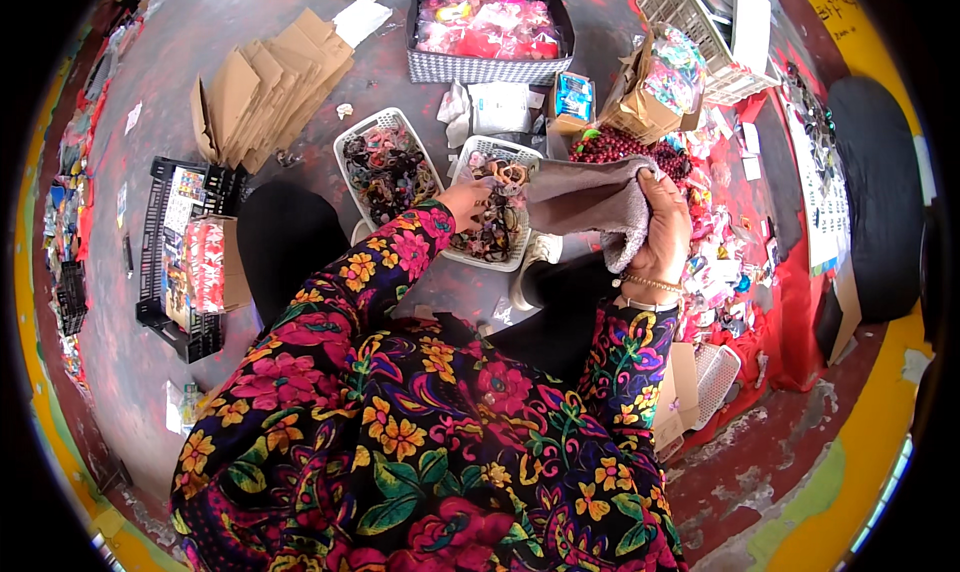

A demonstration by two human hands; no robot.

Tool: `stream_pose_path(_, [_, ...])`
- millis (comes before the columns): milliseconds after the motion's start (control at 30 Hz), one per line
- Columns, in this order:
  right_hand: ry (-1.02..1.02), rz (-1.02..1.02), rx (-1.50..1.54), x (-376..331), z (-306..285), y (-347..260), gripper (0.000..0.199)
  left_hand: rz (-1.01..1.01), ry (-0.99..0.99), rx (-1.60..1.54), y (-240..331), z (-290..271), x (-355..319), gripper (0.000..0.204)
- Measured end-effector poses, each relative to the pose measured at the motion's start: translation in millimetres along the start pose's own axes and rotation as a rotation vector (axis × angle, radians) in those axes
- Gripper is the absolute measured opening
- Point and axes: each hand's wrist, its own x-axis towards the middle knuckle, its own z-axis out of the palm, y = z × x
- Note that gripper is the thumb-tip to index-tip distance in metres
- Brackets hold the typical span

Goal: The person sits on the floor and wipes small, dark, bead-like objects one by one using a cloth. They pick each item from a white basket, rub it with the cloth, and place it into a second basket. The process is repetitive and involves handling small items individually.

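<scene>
The right hand (662, 234) grips a grey cloth (590, 200), fingers clenched on its bunched end, held over the floor (180, 72) just right of a white basket (495, 204). The left hand (468, 200) pinches the cloth's other edge above that basket. Judging by this, sorting is midway: both baskets hold hair ties, the second basket (385, 167) beside it looks full, and loose heaps remain at right. Flattened brown cartons (265, 87) lie upper left; a checked bin (490, 27) of pink packets sits top centre; a small blue box (573, 97) stands beside an open carton (655, 87); a black crate (185, 257) holds printed cards at left
</scene>
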Motion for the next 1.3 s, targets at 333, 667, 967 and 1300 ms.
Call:
stream_pose_path(333, [-0.017, 0.014, 0.040, -12, 9, -3, 0.010, 0.139, 0.819, 1.680, 3, -165, 59, 0.021])
stream_pose_path(667, [-0.039, -0.009, -0.098, -8, 20, 12, 0.016, 0.244, 1.159, 1.119, -24, -230, 53, 0.021])
stream_pose_path(967, [-0.034, 0.084, -0.191, -7, 35, 23, 0.013, 0.453, 1.029, 1.091, 6, -174, 41, 0.058])
stream_pose_path(1300, [-0.066, 0.150, -0.245, -4, 46, 31, 0.014, -0.005, 0.889, 0.987, 23, -190, 47, 0.030])
